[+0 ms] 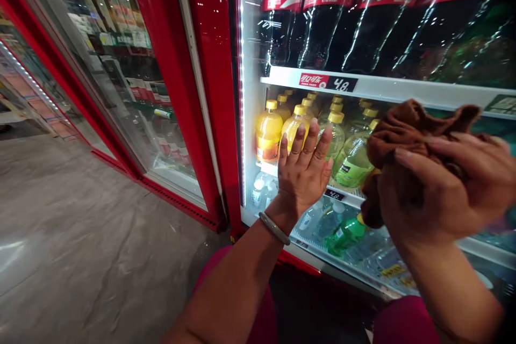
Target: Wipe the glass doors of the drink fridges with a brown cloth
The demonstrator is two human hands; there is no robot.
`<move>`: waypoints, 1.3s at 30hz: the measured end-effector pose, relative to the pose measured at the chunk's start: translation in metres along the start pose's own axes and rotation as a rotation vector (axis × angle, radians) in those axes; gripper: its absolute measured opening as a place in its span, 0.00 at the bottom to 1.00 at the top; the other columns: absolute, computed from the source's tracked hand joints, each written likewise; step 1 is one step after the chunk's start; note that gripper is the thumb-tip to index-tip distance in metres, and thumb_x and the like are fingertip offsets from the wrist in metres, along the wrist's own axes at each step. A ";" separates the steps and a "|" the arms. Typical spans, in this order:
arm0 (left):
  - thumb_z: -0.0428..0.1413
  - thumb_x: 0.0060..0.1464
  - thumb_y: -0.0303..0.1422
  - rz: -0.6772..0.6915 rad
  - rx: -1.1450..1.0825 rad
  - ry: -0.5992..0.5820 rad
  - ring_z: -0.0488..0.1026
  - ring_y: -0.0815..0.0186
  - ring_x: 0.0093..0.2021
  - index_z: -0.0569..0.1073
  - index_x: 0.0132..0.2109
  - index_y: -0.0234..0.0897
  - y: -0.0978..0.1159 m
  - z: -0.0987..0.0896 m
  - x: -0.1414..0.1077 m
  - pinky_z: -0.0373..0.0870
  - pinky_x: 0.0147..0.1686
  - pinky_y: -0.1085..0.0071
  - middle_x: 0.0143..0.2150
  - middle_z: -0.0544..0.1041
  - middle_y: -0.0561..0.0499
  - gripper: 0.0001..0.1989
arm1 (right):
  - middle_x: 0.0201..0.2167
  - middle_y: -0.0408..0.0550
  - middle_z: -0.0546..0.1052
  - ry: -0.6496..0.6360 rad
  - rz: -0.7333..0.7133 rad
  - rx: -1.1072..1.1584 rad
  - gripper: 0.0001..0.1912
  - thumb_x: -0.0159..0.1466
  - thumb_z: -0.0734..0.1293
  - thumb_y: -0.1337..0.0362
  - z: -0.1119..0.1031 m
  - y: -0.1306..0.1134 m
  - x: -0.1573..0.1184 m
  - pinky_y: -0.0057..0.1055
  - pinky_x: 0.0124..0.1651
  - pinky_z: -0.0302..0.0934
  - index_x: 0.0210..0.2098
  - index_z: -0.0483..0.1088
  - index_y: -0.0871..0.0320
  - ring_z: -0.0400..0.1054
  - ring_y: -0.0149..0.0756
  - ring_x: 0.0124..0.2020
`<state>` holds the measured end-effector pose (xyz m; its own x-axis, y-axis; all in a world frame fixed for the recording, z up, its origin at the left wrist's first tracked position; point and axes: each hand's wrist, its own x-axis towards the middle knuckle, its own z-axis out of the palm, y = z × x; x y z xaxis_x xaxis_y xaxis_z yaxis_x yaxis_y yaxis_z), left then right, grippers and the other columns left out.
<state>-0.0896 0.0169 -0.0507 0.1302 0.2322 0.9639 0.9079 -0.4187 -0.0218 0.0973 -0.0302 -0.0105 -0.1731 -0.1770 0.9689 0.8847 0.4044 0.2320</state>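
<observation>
My left hand (305, 164) lies flat with its fingers stretched out against the glass door of a drinks fridge, and a bangle (274, 228) circles that wrist. Behind its fingers stand bottles of yellow drink (269, 128) with yellow caps. To the right, my right hand (451, 188) is closed around a crumpled brown cloth (407, 131), held up in front of the fridge. Part of the cloth hangs below the fingers. Whether the cloth touches the glass I cannot tell.
Large cola bottles (330, 16) fill the upper shelf above a white price rail (382, 88). A green bottle (345, 235) lies among clear ones at the bottom. Left of the red frame (212, 64) is another glass-doored fridge (133, 80), beside the grey floor (80, 242).
</observation>
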 end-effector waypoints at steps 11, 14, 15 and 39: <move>0.49 0.65 0.37 0.126 -0.079 -0.015 0.31 0.64 0.80 0.60 0.73 0.37 0.043 0.008 -0.012 0.31 0.78 0.53 0.75 0.60 0.49 0.32 | 0.48 0.44 0.79 -0.226 -0.090 0.050 0.22 0.54 0.79 0.69 -0.042 0.004 -0.053 0.54 0.67 0.65 0.47 0.78 0.46 0.72 0.47 0.57; 0.50 0.65 0.36 0.165 -0.125 -0.016 0.33 0.64 0.80 0.61 0.72 0.38 0.060 0.010 -0.016 0.31 0.78 0.51 0.75 0.61 0.49 0.31 | 0.49 0.48 0.78 -0.173 -0.059 -0.010 0.23 0.52 0.80 0.69 -0.051 0.023 -0.035 0.58 0.63 0.68 0.46 0.77 0.48 0.73 0.52 0.56; 0.51 0.64 0.35 0.165 -0.134 -0.014 0.34 0.64 0.80 0.62 0.72 0.38 0.066 0.012 -0.017 0.31 0.78 0.50 0.74 0.62 0.49 0.30 | 0.50 0.49 0.78 -0.153 -0.042 -0.027 0.23 0.53 0.80 0.69 -0.049 0.025 -0.026 0.60 0.62 0.68 0.46 0.77 0.48 0.72 0.54 0.56; 0.44 0.68 0.32 0.141 -0.178 -0.021 0.33 0.58 0.80 0.49 0.76 0.31 0.143 0.021 -0.006 0.24 0.76 0.45 0.76 0.56 0.41 0.33 | 0.50 0.44 0.75 -0.341 -0.146 -0.038 0.17 0.60 0.75 0.70 -0.115 0.069 -0.058 0.50 0.67 0.67 0.46 0.76 0.46 0.67 0.41 0.60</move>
<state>0.0481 -0.0260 -0.0650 0.2611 0.1781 0.9487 0.7956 -0.5963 -0.1070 0.2184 -0.0950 -0.0603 -0.4272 0.0809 0.9005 0.8544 0.3620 0.3728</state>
